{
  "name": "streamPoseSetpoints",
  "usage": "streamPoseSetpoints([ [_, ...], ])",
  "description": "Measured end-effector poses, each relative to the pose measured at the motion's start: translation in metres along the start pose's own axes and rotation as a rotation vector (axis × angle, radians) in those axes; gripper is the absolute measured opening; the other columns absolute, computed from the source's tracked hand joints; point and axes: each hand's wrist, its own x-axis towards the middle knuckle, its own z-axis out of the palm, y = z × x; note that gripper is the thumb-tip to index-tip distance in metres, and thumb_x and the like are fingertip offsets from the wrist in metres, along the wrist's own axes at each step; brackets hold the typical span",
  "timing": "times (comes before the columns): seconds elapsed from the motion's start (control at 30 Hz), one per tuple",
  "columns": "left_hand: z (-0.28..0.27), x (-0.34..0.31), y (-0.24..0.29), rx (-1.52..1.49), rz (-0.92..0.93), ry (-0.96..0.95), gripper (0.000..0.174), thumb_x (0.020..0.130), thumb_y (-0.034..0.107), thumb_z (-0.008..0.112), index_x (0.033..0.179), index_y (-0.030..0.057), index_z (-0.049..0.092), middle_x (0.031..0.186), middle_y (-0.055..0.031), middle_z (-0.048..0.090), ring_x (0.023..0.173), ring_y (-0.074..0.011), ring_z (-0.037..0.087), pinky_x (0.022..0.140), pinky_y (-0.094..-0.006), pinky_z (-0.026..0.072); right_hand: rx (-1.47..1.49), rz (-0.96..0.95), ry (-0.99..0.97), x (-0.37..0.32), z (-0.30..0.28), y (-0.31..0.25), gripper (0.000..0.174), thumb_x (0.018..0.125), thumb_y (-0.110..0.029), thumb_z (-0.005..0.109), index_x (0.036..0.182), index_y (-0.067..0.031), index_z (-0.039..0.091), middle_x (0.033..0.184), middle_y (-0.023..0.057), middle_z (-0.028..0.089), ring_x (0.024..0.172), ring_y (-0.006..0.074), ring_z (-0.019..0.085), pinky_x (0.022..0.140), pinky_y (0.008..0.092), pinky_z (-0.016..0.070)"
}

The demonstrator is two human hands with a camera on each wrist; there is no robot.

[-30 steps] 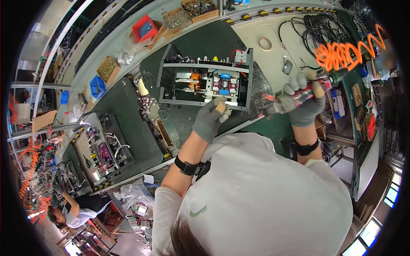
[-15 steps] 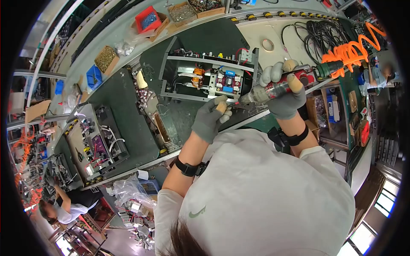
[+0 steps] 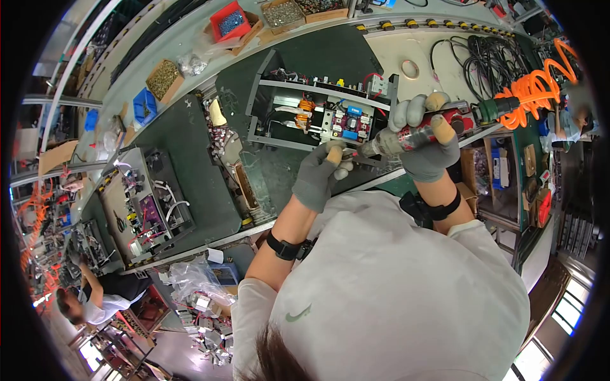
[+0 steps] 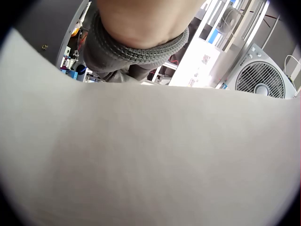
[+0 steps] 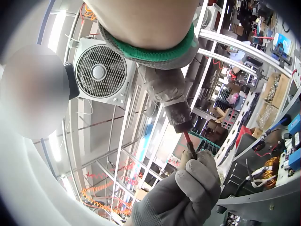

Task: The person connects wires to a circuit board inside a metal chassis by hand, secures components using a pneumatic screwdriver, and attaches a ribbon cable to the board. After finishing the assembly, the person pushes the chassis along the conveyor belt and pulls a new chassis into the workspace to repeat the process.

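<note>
My right hand (image 3: 427, 162), in a grey glove with pale fingertips, grips a worn red-and-grey air screwdriver (image 3: 406, 140). The tool lies nearly level, its nose pointing left. My gloved left hand (image 3: 316, 178) pinches the tip of the red screwdriver bit (image 5: 188, 140) between thumb and fingers; those fingers hide the bit's end. Both hands are at the near right side of an open grey metal chassis (image 3: 279, 142). Inside it are a copper-coloured coil (image 3: 306, 109) and a board with blue parts (image 3: 350, 123). Shirt fabric fills most of the left wrist view.
An orange coiled air hose (image 3: 530, 95) runs from the tool to the upper right, near black cables (image 3: 476, 63). Bins of fasteners, including a red one (image 3: 230, 24) and a blue one (image 3: 145, 106), line the far edge. A second chassis (image 3: 152, 203) stands left. Another person (image 3: 101, 305) works lower left.
My right hand has brought the air screwdriver left, from beside the chassis to my left hand, whose fingers now pinch the bit's tip. The left hand has stayed near the chassis edge.
</note>
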Motion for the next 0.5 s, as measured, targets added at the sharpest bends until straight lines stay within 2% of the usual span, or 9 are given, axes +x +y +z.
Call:
streamPoseSetpoints([
  [0.07,-0.003,0.004,0.007,-0.035,-0.092,-0.046,0.033,0.094,0.023,0.051,0.111,-0.0055,0.050,0.086,-0.0092,0.056,0.073,-0.0109,0.055,0.057,-0.0191,0.0428,0.032,0.001,0.023,0.001,-0.001,0.000,0.020,0.080,-0.017,0.054,0.099,-0.0106,0.051,0.079,0.0092,0.051,0.073,0.0249,0.050,0.069,0.0392,0.0427],
  [0.13,-0.022,0.021,0.010,0.178,0.149,0.052,0.032,0.093,0.019,0.052,0.118,-0.0017,0.049,0.091,-0.0105,0.060,0.075,-0.0113,0.057,0.059,-0.0201,0.0453,-0.001,-0.001,0.074,0.003,-0.002,-0.003,0.019,0.080,-0.017,0.054,0.098,-0.0092,0.051,0.077,0.0093,0.052,0.072,0.0252,0.050,0.068,0.0394,0.0430],
  [0.2,-0.046,0.045,0.016,0.568,0.335,0.335,0.033,0.088,0.014,0.055,0.119,0.0014,0.052,0.098,-0.0107,0.062,0.078,-0.0138,0.060,0.064,-0.0235,0.0484,-0.008,-0.015,0.090,0.007,-0.007,-0.005,0.019,0.081,-0.016,0.053,0.098,-0.0086,0.052,0.077,0.0095,0.052,0.071,0.0251,0.050,0.068,0.0393,0.0433],
  [0.27,-0.093,0.085,0.015,1.219,0.714,0.385,0.028,0.084,0.011,0.057,0.111,0.0042,0.059,0.099,-0.0094,0.064,0.080,-0.0167,0.061,0.071,-0.0276,0.0494,-0.012,-0.027,0.108,0.009,-0.011,-0.007,0.019,0.081,-0.015,0.053,0.098,-0.0079,0.052,0.077,0.0096,0.052,0.070,0.0250,0.050,0.067,0.0392,0.0435],
  [0.3,-0.091,0.089,0.023,1.221,0.711,0.383,0.028,0.084,0.011,0.057,0.111,0.0042,0.059,0.099,-0.0094,0.064,0.080,-0.0167,0.061,0.071,-0.0276,0.0494,-0.021,-0.027,0.126,0.011,-0.012,-0.008,0.019,0.081,-0.015,0.052,0.098,-0.0073,0.052,0.077,0.0098,0.052,0.070,0.0250,0.050,0.067,0.0389,0.0437],
  [0.37,-0.087,0.097,0.037,1.423,0.547,0.089,0.025,0.083,0.010,0.053,0.106,0.0120,0.064,0.101,-0.0139,0.063,0.090,-0.0342,0.059,0.081,-0.0374,0.0471,-0.030,-0.029,0.146,0.013,-0.014,-0.008,0.019,0.082,-0.014,0.051,0.099,-0.0068,0.052,0.077,0.0100,0.052,0.070,0.0250,0.051,0.067,0.0386,0.0438],
  [0.4,-0.088,0.109,0.042,1.540,0.390,-0.068,0.024,0.083,0.014,0.056,0.106,0.0162,0.065,0.100,-0.0126,0.063,0.090,-0.0312,0.060,0.079,-0.0364,0.0474,-0.031,-0.024,0.153,0.014,-0.016,-0.007,0.018,0.082,-0.013,0.051,0.099,-0.0066,0.052,0.077,0.0101,0.052,0.071,0.0251,0.051,0.067,0.0385,0.0440],
  [0.43,-0.090,0.115,0.043,1.541,0.388,-0.073,0.024,0.083,0.014,0.056,0.106,0.0162,0.065,0.100,-0.0126,0.063,0.090,-0.0312,0.060,0.079,-0.0364,0.0474,-0.032,-0.018,0.162,0.015,-0.018,-0.007,0.018,0.082,-0.013,0.050,0.099,-0.0064,0.052,0.077,0.0102,0.052,0.071,0.0252,0.052,0.068,0.0385,0.0441],
  [0.5,-0.090,0.122,0.047,1.485,0.061,-0.353,0.024,0.083,0.017,0.059,0.105,0.0166,0.066,0.098,-0.0119,0.064,0.087,-0.0286,0.060,0.078,-0.0359,0.0475,-0.037,-0.012,0.180,0.016,-0.020,-0.006,0.018,0.081,-0.013,0.050,0.099,-0.0063,0.052,0.077,0.0102,0.053,0.071,0.0252,0.052,0.068,0.0385,0.0443],
])
